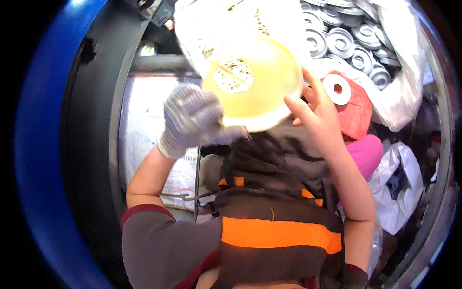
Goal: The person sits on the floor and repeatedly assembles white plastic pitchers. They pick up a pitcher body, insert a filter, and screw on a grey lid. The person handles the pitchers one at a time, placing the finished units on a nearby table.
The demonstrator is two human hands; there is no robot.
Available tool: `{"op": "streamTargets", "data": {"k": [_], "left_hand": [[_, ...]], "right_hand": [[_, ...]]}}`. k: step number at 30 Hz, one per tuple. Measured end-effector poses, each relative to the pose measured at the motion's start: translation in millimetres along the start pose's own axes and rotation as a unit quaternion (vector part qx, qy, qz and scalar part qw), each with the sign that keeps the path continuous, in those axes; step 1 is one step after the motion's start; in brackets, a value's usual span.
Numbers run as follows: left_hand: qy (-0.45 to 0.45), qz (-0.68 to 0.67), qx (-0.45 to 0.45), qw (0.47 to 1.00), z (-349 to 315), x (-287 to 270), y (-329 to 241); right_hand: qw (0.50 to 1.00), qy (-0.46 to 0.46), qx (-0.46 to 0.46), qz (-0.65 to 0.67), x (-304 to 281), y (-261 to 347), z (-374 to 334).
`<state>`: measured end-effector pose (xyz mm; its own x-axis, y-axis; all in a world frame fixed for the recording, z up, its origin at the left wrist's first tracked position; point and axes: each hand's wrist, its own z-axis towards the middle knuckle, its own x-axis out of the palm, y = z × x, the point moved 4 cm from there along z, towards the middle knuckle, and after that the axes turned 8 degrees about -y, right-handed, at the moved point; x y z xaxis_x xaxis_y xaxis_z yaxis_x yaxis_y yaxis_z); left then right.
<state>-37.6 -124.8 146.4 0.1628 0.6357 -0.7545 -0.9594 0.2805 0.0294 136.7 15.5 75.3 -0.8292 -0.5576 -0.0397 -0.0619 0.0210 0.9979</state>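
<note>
A round, shallow yellow plastic disc point(274, 82) is tilted in front of me, with two half-round holes side by side. My right hand point(315, 108), bare, grips its right rim, the thumb near the edge and the fingers behind. My left hand point(192, 115) wears a grey knitted glove. It is closed in a fist at the disc's lower left rim, the thumb stretched along the lower edge and slightly blurred. Whether the fist holds a small tool is hidden. Behind the disc lies a white sack point(202, 24) with curled shavings on it.
Many grey round parts point(341, 43) fill a white bag point(404, 96) at the far right. A white ring point(337, 89) lies on a red cloth-like piece point(358, 108) beside my right hand. A printed white sack point(144, 111) is at left; a crumpled white bag point(399, 192) is at right.
</note>
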Motion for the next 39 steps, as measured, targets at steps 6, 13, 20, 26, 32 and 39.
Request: {"op": "streamTargets", "data": {"k": [6,13,20,26,32,39], "left_hand": [[-0.136,-0.179,-0.086,0.971,2.4,32.0,-13.9],[-0.171,-0.520,-0.380,0.745,3.8,96.3,3.6],[-0.046,-0.256,-0.006,0.966,47.9,78.9,-31.1],[-0.238,-0.292,-0.025,0.926,46.5,63.4,-34.7],[-0.089,-0.266,0.027,0.960,59.4,54.4,-43.0],[0.097,-0.477,-0.158,0.859,70.3,95.2,-74.8]], "right_hand": [[0.989,-0.131,-0.066,-0.002,-40.4,-26.7,-13.8],[0.876,-0.028,0.141,0.461,-85.6,-85.9,-37.6],[0.805,-0.038,0.397,0.440,-60.8,-113.7,-69.6],[0.732,0.014,0.432,0.527,-46.4,-106.6,-86.8],[0.859,0.123,0.400,0.296,-75.0,-127.2,-94.6],[0.964,-0.137,-0.194,-0.119,-105.3,-15.7,-78.1]]}}
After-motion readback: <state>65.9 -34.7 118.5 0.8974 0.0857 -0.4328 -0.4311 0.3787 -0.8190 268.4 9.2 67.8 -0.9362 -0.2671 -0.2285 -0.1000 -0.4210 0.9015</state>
